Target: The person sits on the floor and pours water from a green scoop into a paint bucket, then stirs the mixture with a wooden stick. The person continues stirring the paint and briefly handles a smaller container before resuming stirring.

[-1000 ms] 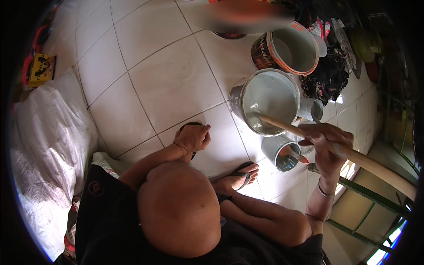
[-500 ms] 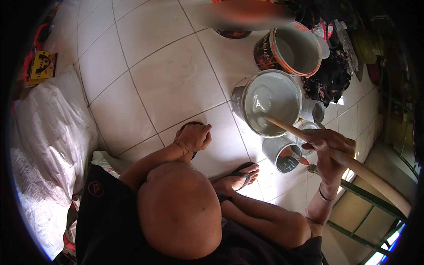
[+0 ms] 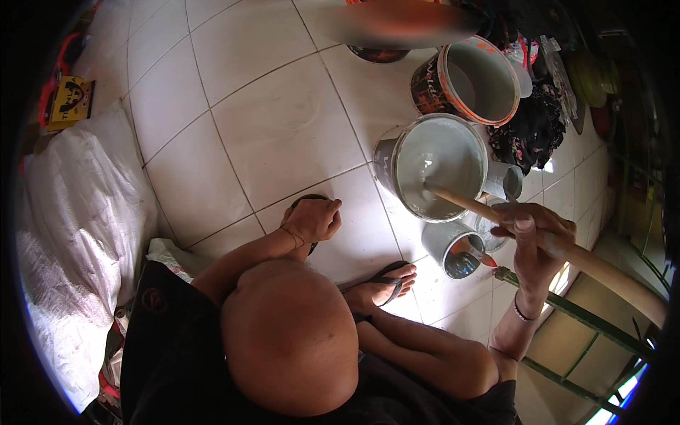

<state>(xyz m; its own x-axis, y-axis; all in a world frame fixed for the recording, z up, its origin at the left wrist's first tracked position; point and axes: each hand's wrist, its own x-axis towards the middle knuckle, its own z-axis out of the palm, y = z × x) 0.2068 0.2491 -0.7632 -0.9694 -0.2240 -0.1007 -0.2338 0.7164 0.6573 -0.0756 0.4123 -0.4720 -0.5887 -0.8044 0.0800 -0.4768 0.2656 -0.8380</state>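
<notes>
Head view: the right hand [image 3: 535,241] has its fingers wrapped around a long wooden stick [image 3: 567,248], which slants from near right up to far left, its tip in the grey paint bucket [image 3: 439,166]. The left hand [image 3: 313,219], loosely curled, rests on the white tiled floor [image 3: 269,127].

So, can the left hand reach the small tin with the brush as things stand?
Probably not easily: the left hand rests on the floor, and the big paint bucket and stick stand before the small tin.
</notes>
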